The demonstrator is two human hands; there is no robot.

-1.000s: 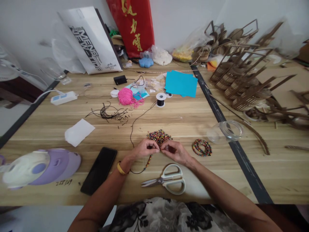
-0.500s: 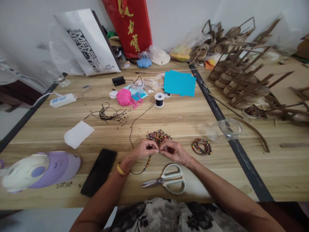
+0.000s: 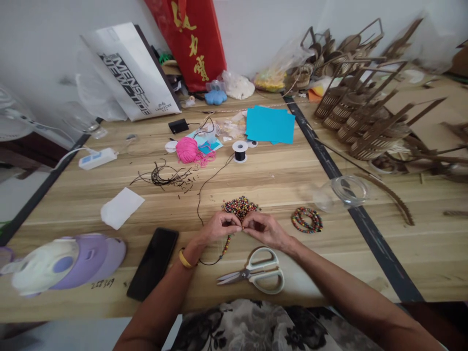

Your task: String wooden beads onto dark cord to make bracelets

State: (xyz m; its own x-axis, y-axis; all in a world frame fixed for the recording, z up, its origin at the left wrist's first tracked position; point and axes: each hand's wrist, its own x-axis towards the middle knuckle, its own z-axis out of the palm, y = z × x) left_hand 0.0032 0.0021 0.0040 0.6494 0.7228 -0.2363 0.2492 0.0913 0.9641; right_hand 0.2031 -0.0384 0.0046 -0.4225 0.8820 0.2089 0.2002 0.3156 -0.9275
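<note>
My left hand [image 3: 220,227] is closed in a pinch on a black cord; a short strand of colored beads [image 3: 226,245] hangs below its fingers. Its fingertips meet those of my right hand [image 3: 266,230], which pinches what looks like a tiny bead, mostly hidden by the fingers. Just beyond both hands lies a loose pile of multicolored beads [image 3: 241,204]. The cord runs back to a white spool [image 3: 240,152] wound with black cord. Nearer my body, scissors [image 3: 256,273] with pale handles lie partly spread. A coiled bead string [image 3: 307,220] rests to the right.
A black phone [image 3: 153,263] and a white and purple device [image 3: 73,263] lie left. Cut black cords [image 3: 161,175], pink yarn [image 3: 187,149] and blue sheets [image 3: 270,125] are farther back. Clear round containers [image 3: 349,191] and small wooden baskets [image 3: 378,131] stand right.
The camera view has shifted slightly. Both hands keep nearly the same pinch over the front of the bead pile, with little visible finger movement.
</note>
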